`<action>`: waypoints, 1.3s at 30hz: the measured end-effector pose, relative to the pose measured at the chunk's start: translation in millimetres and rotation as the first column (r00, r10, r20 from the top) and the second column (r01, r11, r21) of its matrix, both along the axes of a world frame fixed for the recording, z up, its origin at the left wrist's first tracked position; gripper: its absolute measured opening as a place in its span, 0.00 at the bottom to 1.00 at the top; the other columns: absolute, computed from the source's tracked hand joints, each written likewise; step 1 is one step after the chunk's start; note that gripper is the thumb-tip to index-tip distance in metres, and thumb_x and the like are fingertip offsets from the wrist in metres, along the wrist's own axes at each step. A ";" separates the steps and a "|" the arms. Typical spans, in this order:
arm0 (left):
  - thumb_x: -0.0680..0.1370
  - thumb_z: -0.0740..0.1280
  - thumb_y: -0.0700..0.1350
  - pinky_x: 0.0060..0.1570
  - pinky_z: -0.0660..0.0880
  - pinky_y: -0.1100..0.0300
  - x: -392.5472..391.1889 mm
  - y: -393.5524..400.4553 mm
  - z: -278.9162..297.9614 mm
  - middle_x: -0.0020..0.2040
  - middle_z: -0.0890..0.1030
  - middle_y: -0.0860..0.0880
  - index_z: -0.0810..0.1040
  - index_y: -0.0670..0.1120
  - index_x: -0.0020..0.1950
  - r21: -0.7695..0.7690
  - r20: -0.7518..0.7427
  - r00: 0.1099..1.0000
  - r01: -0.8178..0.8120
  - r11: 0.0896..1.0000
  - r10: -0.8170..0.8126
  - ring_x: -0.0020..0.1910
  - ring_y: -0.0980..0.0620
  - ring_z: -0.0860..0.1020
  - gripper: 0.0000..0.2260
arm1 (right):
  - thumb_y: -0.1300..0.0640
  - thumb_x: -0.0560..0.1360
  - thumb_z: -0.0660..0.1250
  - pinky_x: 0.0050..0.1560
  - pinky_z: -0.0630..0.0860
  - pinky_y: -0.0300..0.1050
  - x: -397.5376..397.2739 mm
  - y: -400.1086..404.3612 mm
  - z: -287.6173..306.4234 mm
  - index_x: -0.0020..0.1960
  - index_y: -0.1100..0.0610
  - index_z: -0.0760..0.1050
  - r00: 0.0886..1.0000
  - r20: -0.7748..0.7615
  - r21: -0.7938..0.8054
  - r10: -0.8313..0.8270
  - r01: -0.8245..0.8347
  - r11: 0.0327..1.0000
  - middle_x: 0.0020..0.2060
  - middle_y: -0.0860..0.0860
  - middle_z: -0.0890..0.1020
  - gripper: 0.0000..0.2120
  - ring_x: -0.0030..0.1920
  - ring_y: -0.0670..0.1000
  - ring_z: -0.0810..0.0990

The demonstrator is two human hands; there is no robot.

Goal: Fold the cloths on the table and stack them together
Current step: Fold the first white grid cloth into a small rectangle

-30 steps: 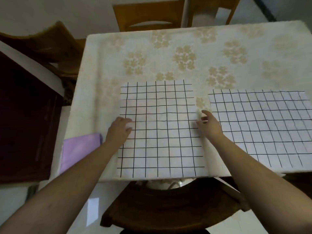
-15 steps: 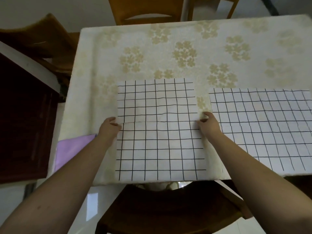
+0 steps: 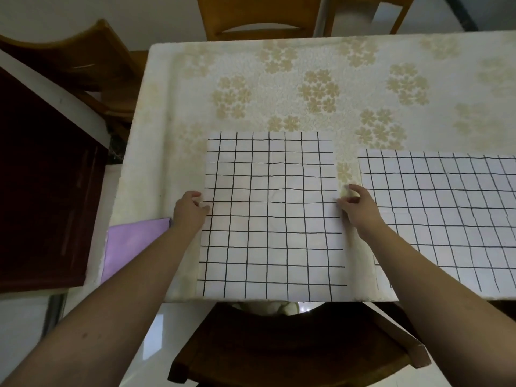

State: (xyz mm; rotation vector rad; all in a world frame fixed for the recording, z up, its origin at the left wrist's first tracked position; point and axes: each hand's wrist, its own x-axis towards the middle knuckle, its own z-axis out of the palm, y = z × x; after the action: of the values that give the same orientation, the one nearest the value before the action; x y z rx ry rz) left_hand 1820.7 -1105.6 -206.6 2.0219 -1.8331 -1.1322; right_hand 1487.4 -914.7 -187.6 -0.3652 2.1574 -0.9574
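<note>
A white cloth with a black grid (image 3: 270, 236) lies flat at the near edge of the table (image 3: 279, 79), with a horizontal crease across its middle. My left hand (image 3: 190, 212) pinches its left edge at that crease. On the opposite edge, at the same height, my right hand (image 3: 358, 209) pinches the cloth. A second grid cloth (image 3: 446, 208) is spread flat to the right, a narrow strip of tablecloth apart from the first; its right side runs out of view.
The tablecloth is cream with tan flowers. A purple sheet (image 3: 131, 244) lies at the table's near left corner under my left forearm. A wooden chair (image 3: 293, 344) stands just below the near edge, another chair (image 3: 259, 15) at the far side, and dark furniture (image 3: 42, 191) on the left.
My hands moved from resting flat on the cloth's sides to pinching both edges at the middle crease. The camera has shifted slightly.
</note>
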 end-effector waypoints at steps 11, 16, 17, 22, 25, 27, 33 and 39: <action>0.73 0.72 0.44 0.50 0.76 0.56 -9.2 -5.8 1.8 0.52 0.81 0.39 0.79 0.38 0.46 0.135 0.022 0.987 -0.163 0.977 0.162 0.53 0.39 0.80 0.10 | 0.56 0.76 0.68 0.48 0.68 0.44 12.2 3.8 2.5 0.69 0.52 0.68 0.999 -0.033 0.044 -0.009 0.010 0.999 0.52 0.52 0.79 0.22 0.49 0.52 0.75; 0.73 0.71 0.46 0.49 0.77 0.55 -7.6 -11.9 -4.0 0.58 0.79 0.39 0.80 0.44 0.59 0.168 0.033 0.985 -0.173 0.970 0.170 0.52 0.41 0.79 0.16 | 0.57 0.76 0.67 0.36 0.66 0.36 14.9 4.6 3.9 0.68 0.51 0.69 0.999 -0.035 0.035 0.008 -0.007 0.999 0.49 0.51 0.78 0.21 0.45 0.50 0.75; 0.73 0.72 0.48 0.49 0.77 0.55 -7.9 -12.1 -4.9 0.58 0.79 0.39 0.80 0.45 0.58 0.168 0.037 0.985 -0.170 0.971 0.166 0.53 0.42 0.79 0.16 | 0.57 0.76 0.67 0.35 0.66 0.35 15.5 4.8 4.1 0.68 0.51 0.69 0.999 -0.032 0.029 0.008 -0.007 1.000 0.50 0.51 0.78 0.21 0.44 0.50 0.75; 0.74 0.72 0.47 0.47 0.74 0.59 -7.6 -7.7 -6.1 0.56 0.81 0.43 0.82 0.44 0.55 0.150 -0.066 0.976 -0.195 0.969 0.207 0.49 0.45 0.79 0.13 | 0.58 0.77 0.66 0.34 0.68 0.36 17.5 6.0 5.5 0.65 0.49 0.72 0.999 -0.031 -0.008 -0.004 0.004 1.000 0.43 0.50 0.78 0.18 0.37 0.48 0.74; 0.74 0.71 0.46 0.51 0.72 0.60 -5.3 -2.6 -0.3 0.52 0.82 0.45 0.80 0.41 0.54 0.060 -0.150 0.981 -0.118 0.991 0.126 0.49 0.49 0.77 0.12 | 0.58 0.77 0.65 0.33 0.68 0.37 18.3 6.1 3.6 0.61 0.49 0.77 0.999 -0.052 -0.037 0.011 -0.013 0.999 0.36 0.50 0.74 0.13 0.33 0.49 0.71; 0.74 0.72 0.46 0.49 0.72 0.59 -3.2 -1.2 4.0 0.48 0.81 0.46 0.78 0.42 0.52 0.007 -0.188 0.980 -0.061 0.998 0.061 0.48 0.49 0.77 0.10 | 0.58 0.77 0.65 0.34 0.68 0.37 18.8 7.1 1.3 0.58 0.49 0.79 0.999 -0.051 -0.073 -0.001 -0.003 0.997 0.33 0.48 0.71 0.11 0.31 0.47 0.68; 0.74 0.72 0.44 0.44 0.74 0.61 2.4 -2.8 14.5 0.42 0.79 0.49 0.75 0.52 0.61 -0.034 -0.367 0.930 -0.044 0.998 0.028 0.40 0.53 0.77 0.17 | 0.59 0.75 0.68 0.41 0.70 0.35 17.4 12.4 4.2 0.50 0.48 0.81 0.996 0.004 -0.185 -0.085 0.084 0.979 0.35 0.45 0.75 0.08 0.35 0.43 0.72; 0.74 0.72 0.41 0.35 0.71 0.69 9.0 -4.5 20.5 0.40 0.77 0.52 0.80 0.53 0.57 -0.039 -0.457 0.888 -0.078 0.996 0.052 0.30 0.60 0.72 0.13 | 0.59 0.74 0.70 0.49 0.73 0.38 11.2 23.3 6.2 0.51 0.53 0.83 0.988 0.090 -0.257 -0.126 0.145 0.955 0.39 0.46 0.81 0.07 0.39 0.43 0.76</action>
State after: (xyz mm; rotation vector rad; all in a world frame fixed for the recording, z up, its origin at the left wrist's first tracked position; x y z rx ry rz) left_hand 1829.7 -1110.2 -186.1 1.5931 -1.5268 -1.3758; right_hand 1498.6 -891.4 -181.5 -0.3057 2.0126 -1.3219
